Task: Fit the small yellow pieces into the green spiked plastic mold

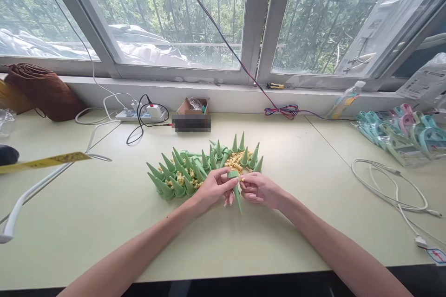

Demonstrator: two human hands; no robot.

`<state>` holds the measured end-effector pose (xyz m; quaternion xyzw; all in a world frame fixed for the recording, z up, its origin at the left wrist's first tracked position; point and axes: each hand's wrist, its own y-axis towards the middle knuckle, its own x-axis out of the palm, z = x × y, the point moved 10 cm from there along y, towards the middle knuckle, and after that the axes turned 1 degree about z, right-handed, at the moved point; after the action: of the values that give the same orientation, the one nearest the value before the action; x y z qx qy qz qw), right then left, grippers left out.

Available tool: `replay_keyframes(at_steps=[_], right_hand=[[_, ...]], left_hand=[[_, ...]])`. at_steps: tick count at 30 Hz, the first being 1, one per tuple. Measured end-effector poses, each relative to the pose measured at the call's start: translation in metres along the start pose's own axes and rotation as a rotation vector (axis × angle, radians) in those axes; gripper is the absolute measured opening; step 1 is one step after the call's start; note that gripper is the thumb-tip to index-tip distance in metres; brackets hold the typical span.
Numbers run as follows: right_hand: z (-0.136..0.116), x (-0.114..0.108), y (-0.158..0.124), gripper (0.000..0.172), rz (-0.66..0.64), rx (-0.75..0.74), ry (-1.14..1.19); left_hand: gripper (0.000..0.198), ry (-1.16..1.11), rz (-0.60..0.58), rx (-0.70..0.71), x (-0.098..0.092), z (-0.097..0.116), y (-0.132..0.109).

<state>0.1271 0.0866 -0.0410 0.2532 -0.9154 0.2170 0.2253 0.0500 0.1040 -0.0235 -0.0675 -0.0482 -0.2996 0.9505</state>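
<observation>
My left hand (pixel 218 186) is closed around the wide ribbed top of a green plastic spike (pixel 237 196), whose point hangs down toward me. At the side of that top, my right hand (pixel 259 187) pinches a small yellow plastic piece (pixel 242 179); whether it is seated in the spike I cannot tell. Just beyond my hands lies a heap of similar yellow pieces (pixel 234 161). Several green spikes (pixel 177 188) stand point-up in a cluster to the left, with yellow pieces among them. More green spikes (pixel 254 157) stand behind my right hand.
Along the windowsill side are a power strip (pixel 134 113) with cables, a small cardboard box (pixel 193 105) and a bundled red-blue wire (pixel 285 110). To the right lie a white cable (pixel 393 195) and packs of pastel clips (pixel 404 132). A white metal stand (pixel 42 190) reaches in at left.
</observation>
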Motion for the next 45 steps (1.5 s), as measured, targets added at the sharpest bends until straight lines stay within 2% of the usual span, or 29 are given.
replay_keyframes(at_steps=[9, 14, 19, 22, 27, 29, 33, 38, 41, 45], right_hand=[[-0.004, 0.000, 0.000, 0.038, 0.001, -0.056, -0.086], [-0.012, 0.004, -0.002, 0.039, -0.003, -0.147, -0.195], [-0.025, 0.011, -0.008, 0.040, 0.024, -0.272, -0.432], [-0.030, 0.011, -0.012, 0.039, 0.084, -0.343, -0.619], [-0.047, 0.015, -0.024, 0.034, 0.214, -0.608, -0.942], [-0.047, 0.018, -0.025, 0.032, 0.225, -0.652, -1.009], [-0.046, 0.019, -0.025, 0.032, 0.230, -0.662, -1.034], [-0.044, 0.015, -0.024, 0.033, 0.241, -0.611, -0.939], [-0.039, 0.011, -0.021, 0.034, 0.230, -0.532, -0.830], [-0.026, 0.008, -0.014, 0.038, 0.155, -0.350, -0.575]], left_hand=[[0.043, -0.098, 0.026, -0.025, -0.005, -0.009, 0.001], [0.045, -0.123, 0.032, -0.051, -0.004, -0.008, 0.000], [0.038, -0.166, 0.024, -0.066, -0.001, -0.005, 0.000], [0.036, -0.226, 0.024, -0.085, 0.000, -0.004, -0.001], [0.035, -0.371, 0.038, -0.169, 0.000, -0.009, -0.004], [0.035, -0.401, 0.023, -0.181, 0.001, -0.010, -0.004], [0.035, -0.380, 0.016, -0.151, 0.003, -0.007, -0.004], [0.035, -0.295, -0.013, -0.077, 0.008, 0.000, -0.004], [0.037, -0.248, -0.014, -0.057, 0.007, 0.001, -0.004], [0.040, -0.152, 0.005, -0.020, 0.004, 0.001, -0.003]])
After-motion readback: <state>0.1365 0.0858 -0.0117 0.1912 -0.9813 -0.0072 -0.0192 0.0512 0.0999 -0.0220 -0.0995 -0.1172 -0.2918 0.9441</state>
